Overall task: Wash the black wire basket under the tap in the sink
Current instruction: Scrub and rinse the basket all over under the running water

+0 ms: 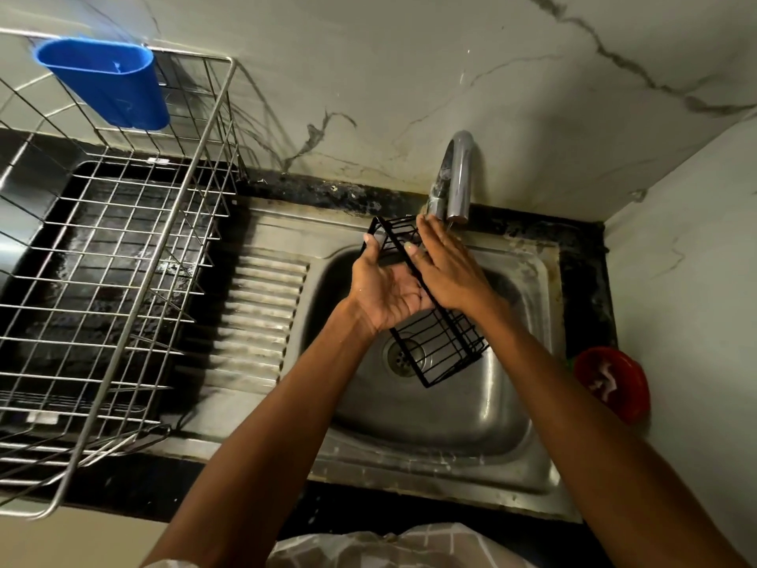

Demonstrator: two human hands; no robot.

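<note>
The middle of the black wire basket (444, 346) is covered by the left hand (387, 291) and right hand (444, 266), so only its two ends show. The right hand's fingertips (426, 223) overlap the tap (458, 178) spout, hiding whether they touch it. Any water from the tap is too faint to tell. Left of the tap, the steel dish rack (123, 280) runs off the frame's left edge. The red container (612, 381) holds something white, too blurred to identify.

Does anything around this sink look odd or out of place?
Nothing looks broken or spilled. The black wire basket sits tilted between both hands over the sink, and grime lines the counter edge behind the tap.
</note>
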